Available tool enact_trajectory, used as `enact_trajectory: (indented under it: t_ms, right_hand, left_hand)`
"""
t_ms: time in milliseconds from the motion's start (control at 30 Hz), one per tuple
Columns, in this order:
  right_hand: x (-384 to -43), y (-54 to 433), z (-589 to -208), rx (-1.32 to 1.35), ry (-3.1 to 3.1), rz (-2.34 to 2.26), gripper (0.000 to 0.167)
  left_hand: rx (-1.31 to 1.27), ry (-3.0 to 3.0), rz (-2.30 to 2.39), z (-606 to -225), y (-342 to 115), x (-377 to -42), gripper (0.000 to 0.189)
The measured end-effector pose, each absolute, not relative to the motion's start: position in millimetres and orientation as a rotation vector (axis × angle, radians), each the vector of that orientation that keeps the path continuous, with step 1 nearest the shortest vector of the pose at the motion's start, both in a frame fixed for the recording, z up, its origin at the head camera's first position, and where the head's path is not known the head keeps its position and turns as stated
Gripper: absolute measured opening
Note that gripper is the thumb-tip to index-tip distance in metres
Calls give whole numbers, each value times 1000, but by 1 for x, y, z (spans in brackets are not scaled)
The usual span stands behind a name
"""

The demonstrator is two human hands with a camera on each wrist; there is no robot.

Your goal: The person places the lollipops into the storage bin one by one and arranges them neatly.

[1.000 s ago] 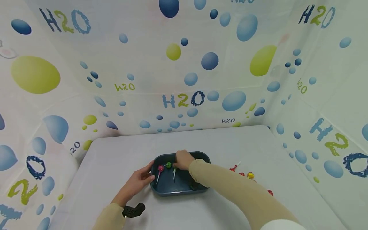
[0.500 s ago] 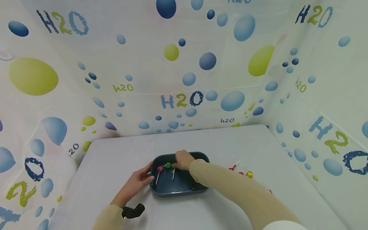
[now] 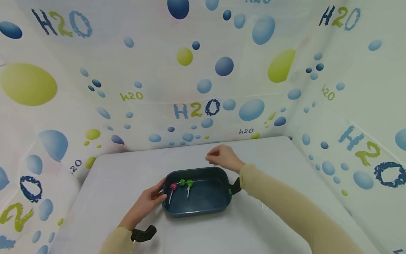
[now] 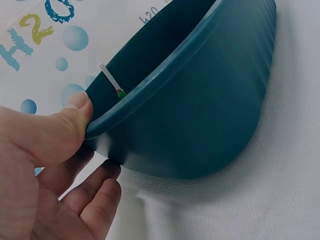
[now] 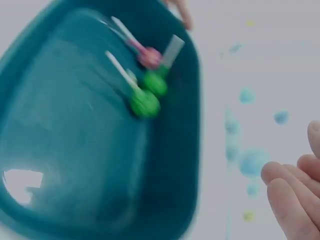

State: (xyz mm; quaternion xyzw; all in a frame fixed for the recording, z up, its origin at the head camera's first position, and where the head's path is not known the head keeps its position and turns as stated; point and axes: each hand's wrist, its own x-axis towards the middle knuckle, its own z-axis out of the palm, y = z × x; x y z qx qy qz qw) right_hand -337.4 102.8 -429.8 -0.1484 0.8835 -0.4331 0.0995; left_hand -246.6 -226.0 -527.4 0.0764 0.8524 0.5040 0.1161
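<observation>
A dark teal tray (image 3: 206,197) sits on the table, with one pink lollipop (image 3: 173,186) and two green lollipops (image 3: 189,183) lying in its left part. My left hand (image 3: 147,201) grips the tray's left end; in the left wrist view the thumb (image 4: 75,115) is over the rim and the fingers are against the outer wall. Past the tray's back right rim, my right hand (image 3: 226,157) hovers with loosely curled fingers and nothing in them. The right wrist view shows those fingers (image 5: 287,195) beside the tray, apart from it.
White lollipop sticks (image 3: 264,207) peek out beside the right sleeve (image 3: 279,201), which covers part of the table's right side. A white tablecloth (image 3: 146,162) lies under everything. Walls of bubble-printed cloth (image 3: 152,120) stand behind and at both sides.
My right hand has let go of a green lollipop in the tray and moved up, back and right. Red and yellow lollipops at the right are now behind the sleeve. The left hand keeps its grip.
</observation>
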Motion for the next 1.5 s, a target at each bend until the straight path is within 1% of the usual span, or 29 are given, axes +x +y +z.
enact_trajectory:
  t_ms: [100,300,400,500,567,633,767,833,933,1033,1167,1267,1400,1500]
  right_hand:
    - [-344,144,-427,-375,2686,-1330,34]
    - [-347,222,-437,-189,2770,-1396,41]
    - [-343,252,-447,-106,2776,-1408,43]
    - [-334,270,-463,-56,2806,-1343,43]
    - [-324,274,-476,-73,2839,-1251,41]
    - [-312,272,-489,-151,2884,-1107,38]
    - [-291,261,-509,-428,2953,-722,32]
    - [-287,257,-514,-580,2946,-548,31]
    - [-286,252,-519,-756,2911,-357,30]
    - [-286,250,-521,-887,2875,-173,31]
    - [-289,246,-522,-1016,2813,49,39]
    - [-291,244,-521,-1107,2799,180,41]
    - [-294,243,-520,-1193,2838,248,36]
    - [-295,243,-521,-1188,2853,191,34]
  left_hand:
    - [235,2504,1457,-527,-225,-247,69]
    - [254,2498,1452,-526,-225,-246,69]
    - [261,2489,1455,-525,-225,-246,69]
    - [264,2491,1446,-524,-227,-247,69]
    - [270,2503,1429,-524,-227,-247,70]
    - [284,2511,1421,-524,-229,-247,70]
    - [310,2510,1423,-524,-230,-248,71]
    - [310,2506,1427,-524,-229,-249,71]
    - [302,2490,1438,-525,-227,-249,71]
    - [290,2476,1434,-526,-226,-249,71]
    - [275,2470,1425,-527,-226,-249,71]
    - [278,2471,1430,-527,-227,-250,71]
    - [284,2474,1438,-526,-227,-251,71]
    - [279,2472,1439,-526,-227,-250,71]
